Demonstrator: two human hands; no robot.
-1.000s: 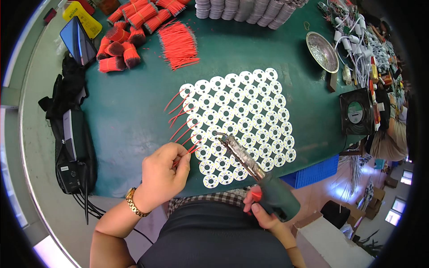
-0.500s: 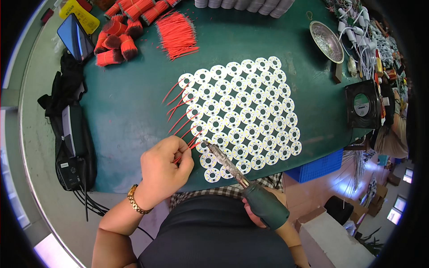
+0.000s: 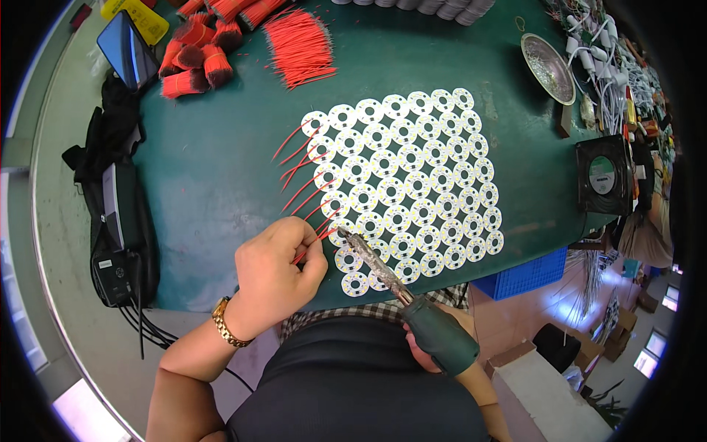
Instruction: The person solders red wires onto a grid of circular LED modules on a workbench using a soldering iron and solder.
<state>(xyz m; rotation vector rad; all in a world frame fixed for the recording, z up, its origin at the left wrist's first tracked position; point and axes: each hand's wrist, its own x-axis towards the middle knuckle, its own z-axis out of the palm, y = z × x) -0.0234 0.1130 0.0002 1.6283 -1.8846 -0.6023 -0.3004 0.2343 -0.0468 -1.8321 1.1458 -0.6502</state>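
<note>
Round white LED boards (image 3: pixel 396 219) lie in a slanted grid on the green table. Along the grid's left side, several boards have red wires (image 3: pixel 300 193) reaching out leftward. My left hand (image 3: pixel 280 261) is closed in a pinch at the lower left of the grid, with a red wire (image 3: pixel 300 257) between thumb and fingers. In my right hand (image 3: pixel 451 321) is a soldering iron (image 3: pixel 438 335) with a dark green handle. Its tip rests at a left-column board (image 3: pixel 335 234), beside the end of the held wire. The handle hides part of my right hand's fingers.
Bundles of red wires (image 3: pixel 193 55) and a loose red pile (image 3: pixel 300 48) lie at the far left, near a phone (image 3: pixel 127 50). To the right are a metal dish (image 3: pixel 548 70) and a black fan (image 3: pixel 605 175). A blue crate (image 3: pixel 523 274) stands below the table edge.
The boards and table sit slightly higher and further right in view. My left hand and the iron have shifted a little rightward; the tip stays at the same board.
</note>
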